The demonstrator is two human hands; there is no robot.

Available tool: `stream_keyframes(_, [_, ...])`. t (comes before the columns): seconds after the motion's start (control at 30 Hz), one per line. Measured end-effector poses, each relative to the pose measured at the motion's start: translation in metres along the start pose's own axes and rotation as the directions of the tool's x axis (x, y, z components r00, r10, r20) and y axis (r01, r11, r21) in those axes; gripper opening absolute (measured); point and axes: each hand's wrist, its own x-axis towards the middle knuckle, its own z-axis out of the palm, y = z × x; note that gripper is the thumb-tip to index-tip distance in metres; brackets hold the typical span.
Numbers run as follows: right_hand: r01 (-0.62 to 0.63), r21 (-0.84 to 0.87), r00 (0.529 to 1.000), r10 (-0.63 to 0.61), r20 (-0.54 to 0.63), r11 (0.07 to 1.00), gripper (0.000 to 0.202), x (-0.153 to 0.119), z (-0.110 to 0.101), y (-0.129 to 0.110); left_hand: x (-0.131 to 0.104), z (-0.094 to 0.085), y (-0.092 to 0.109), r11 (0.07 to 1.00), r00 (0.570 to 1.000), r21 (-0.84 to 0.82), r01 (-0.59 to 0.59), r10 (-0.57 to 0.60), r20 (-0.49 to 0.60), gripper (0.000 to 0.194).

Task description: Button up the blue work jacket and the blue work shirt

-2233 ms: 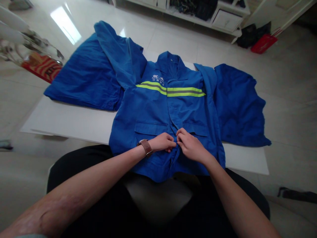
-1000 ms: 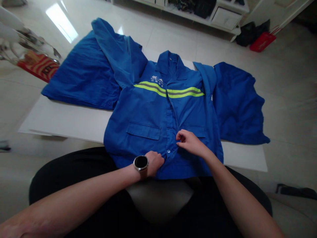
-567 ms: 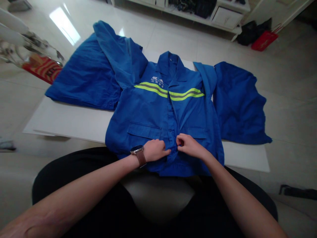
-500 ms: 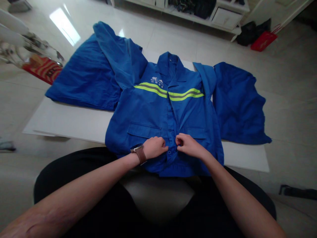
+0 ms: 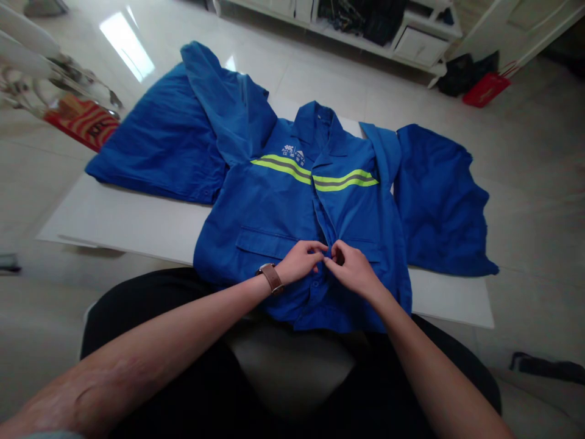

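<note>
A blue work jacket (image 5: 274, 201) with a yellow-and-grey reflective stripe (image 5: 345, 181) lies front up, its collar away from me. My left hand (image 5: 302, 261), with a brown-strapped watch (image 5: 272, 278) on the wrist, pinches the front placket at the lower middle. Facing it, my right hand (image 5: 351, 266) grips the other front edge, fingers curled. Their fingertips almost meet over the front opening. Whether a button sits between them is hidden. Just below the hands a button (image 5: 315, 284) shows on the placket.
Folded blue cloth (image 5: 155, 140) lies at the left and another blue garment (image 5: 443, 201) at the right, both on a white board (image 5: 137, 222). A red KFC bag (image 5: 82, 122) stands at far left. Beyond are a white cabinet (image 5: 420, 47) and a red bag (image 5: 485, 90).
Both hands have moved slightly up the placket, and my left hand has come right to meet the right one. The front edges are now drawn together and lifted between the fingers.
</note>
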Motion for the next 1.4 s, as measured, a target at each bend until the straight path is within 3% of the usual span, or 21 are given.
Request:
stream_keyframes(0.07, [-0.048,-0.012,0.996,0.047,-0.071,0.999,0.027,0.001,0.001,0.002,0.005,-0.004,-0.004,0.984,0.994,0.143,-0.109,0.109,0.006,0.033])
stream_keyframes(0.13, [-0.057,-0.007,0.994,0.056,-0.090,0.998,0.028,0.003,0.002,0.004,0.009,-0.009,-0.008,0.963,0.989,0.225,-0.147,0.142,0.039,0.038])
stream_keyframes(0.2, [-0.045,-0.004,0.996,0.045,-0.080,0.999,0.019,0.004,0.004,0.007,0.012,-0.011,-0.010,0.971,0.995,0.219,-0.095,0.092,0.024,0.040])
stream_keyframes(0.3, [-0.050,-0.026,0.995,0.048,-0.084,0.998,0.010,0.007,0.006,0.007,0.013,-0.011,-0.010,0.980,0.994,0.199,0.015,0.006,-0.107,0.041])
stream_keyframes(0.37, [-0.052,-0.041,0.993,0.048,-0.106,0.998,0.012,0.009,0.007,0.006,0.014,-0.010,-0.010,0.963,0.987,0.268,0.020,0.024,-0.160,0.038])
stream_keyframes(0.53, [-0.056,-0.023,0.991,0.053,-0.125,0.998,0.015,0.013,0.007,0.003,0.020,-0.009,-0.007,0.907,0.988,0.420,0.013,0.053,-0.145,0.020])
stream_keyframes(0.67, [-0.071,-0.030,0.991,0.067,-0.117,0.997,0.016,0.015,0.008,0.005,0.025,-0.006,-0.001,0.857,0.988,0.513,0.046,0.037,-0.151,0.016])
stream_keyframes(0.9, [-0.071,-0.043,0.989,0.065,-0.131,0.997,0.020,0.015,0.010,0.009,0.018,-0.002,0.013,0.722,0.973,0.692,0.001,0.158,-0.167,0.013])
stream_keyframes(1.03, [-0.057,-0.031,0.987,0.052,-0.152,0.998,0.024,0.014,0.011,0.010,0.011,-0.007,0.018,0.768,0.969,0.639,-0.052,0.193,-0.154,0.011])
stream_keyframes(1.2, [-0.047,0.024,0.987,0.050,-0.156,0.999,0.026,0.015,0.012,0.008,0.012,-0.011,0.013,0.901,0.970,0.416,-0.123,0.198,-0.143,0.010])
stream_keyframes(1.4, [0.005,0.047,0.988,0.003,-0.153,0.999,0.027,0.014,0.015,0.003,0.014,-0.011,0.013,0.972,0.981,0.222,-0.077,0.113,-0.155,0.007])
